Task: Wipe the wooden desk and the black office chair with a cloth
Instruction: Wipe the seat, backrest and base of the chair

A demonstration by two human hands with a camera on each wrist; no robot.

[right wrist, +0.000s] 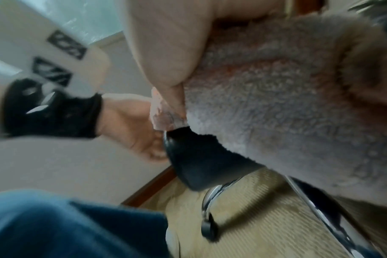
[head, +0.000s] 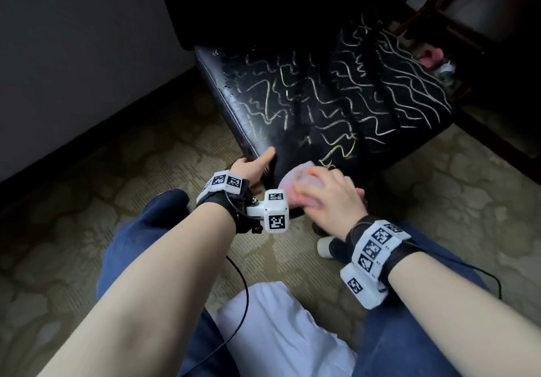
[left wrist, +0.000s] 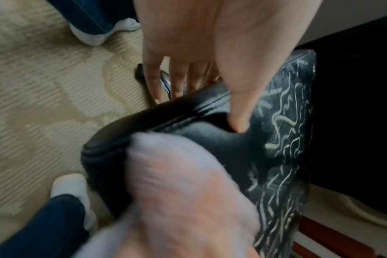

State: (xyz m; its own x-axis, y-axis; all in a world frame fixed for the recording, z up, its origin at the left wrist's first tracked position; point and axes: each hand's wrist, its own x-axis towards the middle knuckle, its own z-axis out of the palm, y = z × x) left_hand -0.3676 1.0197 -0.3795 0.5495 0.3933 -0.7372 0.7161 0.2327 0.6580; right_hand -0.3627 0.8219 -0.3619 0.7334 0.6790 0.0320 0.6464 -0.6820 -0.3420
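Because the black office chair (head: pixel 322 104) stands on castors (right wrist: pixel 208 227), a hard stroke could roll it unless the left hand (head: pixel 251 166), thumb atop and fingers (left wrist: pixel 151 82) under the seat's near corner, holds firm. The right hand (head: pixel 330 198) clutches the fluffy pink cloth (head: pixel 294 179) there; pale squiggles (head: pixel 409 93) cover the glossy seat beyond.

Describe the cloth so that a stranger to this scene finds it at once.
Find the black chair seat covered with pale squiggles. At its near corner the right hand holds the cloth. It is fluffy and pale pink; the left hand beside it grips bare black leather.
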